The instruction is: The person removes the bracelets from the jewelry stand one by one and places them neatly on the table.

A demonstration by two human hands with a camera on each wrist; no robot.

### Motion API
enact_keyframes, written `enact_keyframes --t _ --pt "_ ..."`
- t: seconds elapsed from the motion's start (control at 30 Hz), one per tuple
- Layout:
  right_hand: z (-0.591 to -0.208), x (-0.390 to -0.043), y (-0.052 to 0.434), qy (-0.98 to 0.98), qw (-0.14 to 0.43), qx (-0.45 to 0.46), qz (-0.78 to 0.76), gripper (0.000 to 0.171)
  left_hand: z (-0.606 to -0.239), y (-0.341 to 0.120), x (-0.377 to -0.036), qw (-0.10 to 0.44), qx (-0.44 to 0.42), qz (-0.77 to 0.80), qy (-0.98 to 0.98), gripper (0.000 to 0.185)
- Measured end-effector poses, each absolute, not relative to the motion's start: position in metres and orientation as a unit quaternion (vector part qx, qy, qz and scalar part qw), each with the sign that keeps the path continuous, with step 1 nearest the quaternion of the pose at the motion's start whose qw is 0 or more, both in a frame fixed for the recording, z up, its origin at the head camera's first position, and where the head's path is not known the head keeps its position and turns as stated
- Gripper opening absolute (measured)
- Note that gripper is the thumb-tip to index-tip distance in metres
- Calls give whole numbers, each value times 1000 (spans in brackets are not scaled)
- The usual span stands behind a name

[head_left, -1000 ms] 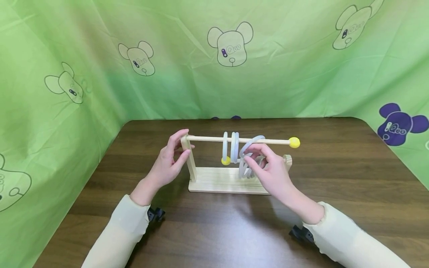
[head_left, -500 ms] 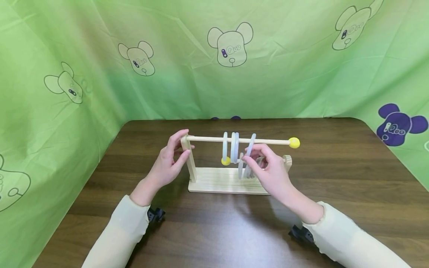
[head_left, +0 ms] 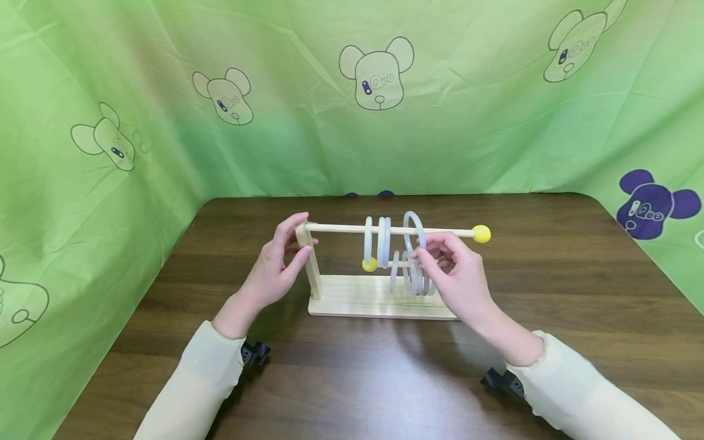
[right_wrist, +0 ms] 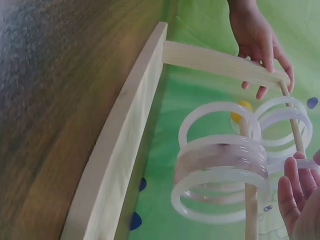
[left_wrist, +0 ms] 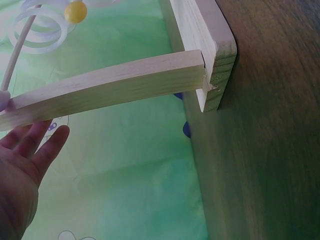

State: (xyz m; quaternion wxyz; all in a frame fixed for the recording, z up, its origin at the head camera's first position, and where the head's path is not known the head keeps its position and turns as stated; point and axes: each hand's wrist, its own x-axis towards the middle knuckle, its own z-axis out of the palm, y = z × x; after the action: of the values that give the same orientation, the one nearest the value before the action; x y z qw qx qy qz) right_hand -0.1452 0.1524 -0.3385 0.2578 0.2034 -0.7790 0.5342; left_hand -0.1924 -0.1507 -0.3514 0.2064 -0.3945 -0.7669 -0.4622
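Now, right hand [head_left: 459,276] pinching ring [head_left: 420,225], left hand [head_left: 273,267] gripping post [head_left: 313,272], yellow ball [head_left: 481,234] capping rod [head_left: 341,228]

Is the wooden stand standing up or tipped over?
Standing up: its base lies flat on the table and its tall post rises from it.

Stand [head_left: 352,296] on the counter [head_left: 352,379]
Left hand [head_left: 274,269] at its left post [head_left: 314,269]; right hand [head_left: 461,276] at the rightmost ring [head_left: 418,220] on the upper rod [head_left: 341,228].

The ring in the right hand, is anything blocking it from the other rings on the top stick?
Nothing visible is. The top stick looks bare between the ring and the other rings there. The right hand pinches the ring from the side nearer that stick's yellow ball.
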Motion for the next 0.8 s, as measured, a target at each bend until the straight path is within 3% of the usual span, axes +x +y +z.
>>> enact_keyframes --t 0.8 --pt "-339 -137 199 -791 314 182 492 21 -353 -151 -193 209 -394 -456 -770 56"
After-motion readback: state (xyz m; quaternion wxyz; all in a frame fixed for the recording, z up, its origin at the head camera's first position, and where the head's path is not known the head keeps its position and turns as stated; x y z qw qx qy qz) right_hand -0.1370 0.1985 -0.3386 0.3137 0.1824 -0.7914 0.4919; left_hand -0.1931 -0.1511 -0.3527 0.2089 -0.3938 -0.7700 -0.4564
